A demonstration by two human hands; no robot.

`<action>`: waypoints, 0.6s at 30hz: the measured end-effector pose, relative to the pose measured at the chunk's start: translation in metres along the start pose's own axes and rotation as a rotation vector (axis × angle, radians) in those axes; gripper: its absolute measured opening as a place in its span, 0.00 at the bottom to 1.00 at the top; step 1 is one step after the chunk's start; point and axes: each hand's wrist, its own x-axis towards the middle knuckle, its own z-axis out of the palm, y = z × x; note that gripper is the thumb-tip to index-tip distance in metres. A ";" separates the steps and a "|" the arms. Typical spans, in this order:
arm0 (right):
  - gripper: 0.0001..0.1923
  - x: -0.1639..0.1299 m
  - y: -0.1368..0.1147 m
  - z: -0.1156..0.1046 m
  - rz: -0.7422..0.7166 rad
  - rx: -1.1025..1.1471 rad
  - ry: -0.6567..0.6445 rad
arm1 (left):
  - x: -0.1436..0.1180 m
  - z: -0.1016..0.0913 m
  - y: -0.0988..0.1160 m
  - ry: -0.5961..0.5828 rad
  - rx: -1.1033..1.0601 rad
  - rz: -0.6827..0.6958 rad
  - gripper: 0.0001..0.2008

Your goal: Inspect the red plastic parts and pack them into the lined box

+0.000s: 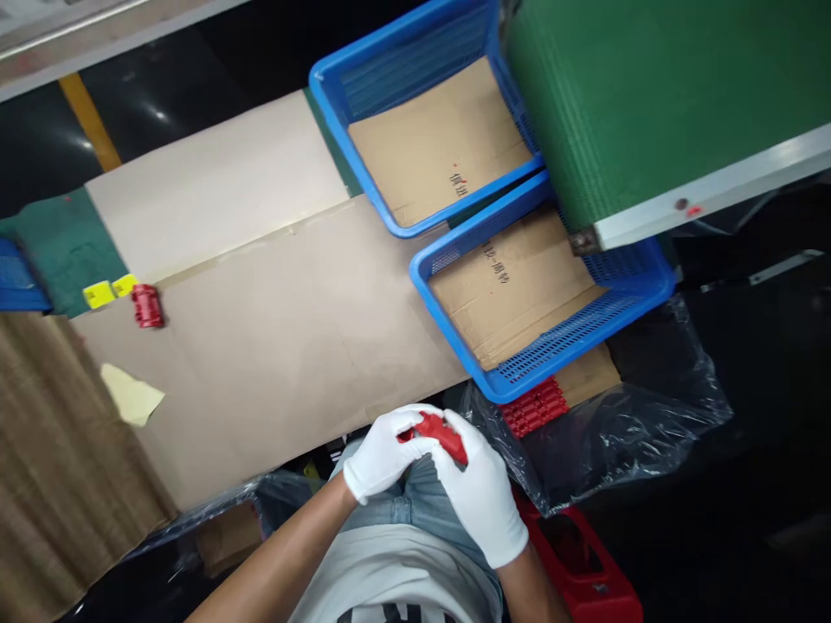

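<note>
Red plastic part [440,433], pinched between both white-gloved hands above the lap, looks light, rigid and smooth; its ends give the surest grip. Left hand [383,454] and right hand [484,497] close round it. Beyond, brown paper covers the tabletop [273,311], where cardboard-lined blue baskets [519,381] stand at the right edge.

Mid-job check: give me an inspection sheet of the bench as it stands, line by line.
Surface: table covered in brown cardboard sheets, taped at the seam.
Job's things: red plastic part held between both hands, over the lap.
Clutter: another red part, two yellow blocks, a pale paper scrap.
Hands: left hand and right hand, white gloves, both closed on the part.
Cables: nothing seen.
Surroundings: two blue baskets lined with cardboard, green conveyor, clear plastic bag over stacked red parts, red bin.
</note>
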 end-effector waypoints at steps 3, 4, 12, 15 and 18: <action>0.19 -0.004 0.006 -0.010 0.029 0.044 -0.109 | -0.002 0.006 0.008 -0.077 0.204 0.006 0.17; 0.17 -0.007 0.012 -0.011 0.011 0.037 -0.107 | -0.002 0.011 0.010 -0.104 0.275 0.010 0.18; 0.11 -0.019 0.092 -0.052 0.094 0.090 0.126 | 0.031 0.095 0.011 -0.321 0.658 0.175 0.14; 0.15 0.011 0.157 -0.107 0.291 0.181 0.403 | 0.046 0.113 0.004 -0.309 0.698 0.059 0.23; 0.18 0.072 0.244 -0.165 0.410 0.191 0.552 | 0.055 0.121 -0.014 -0.361 0.718 -0.125 0.19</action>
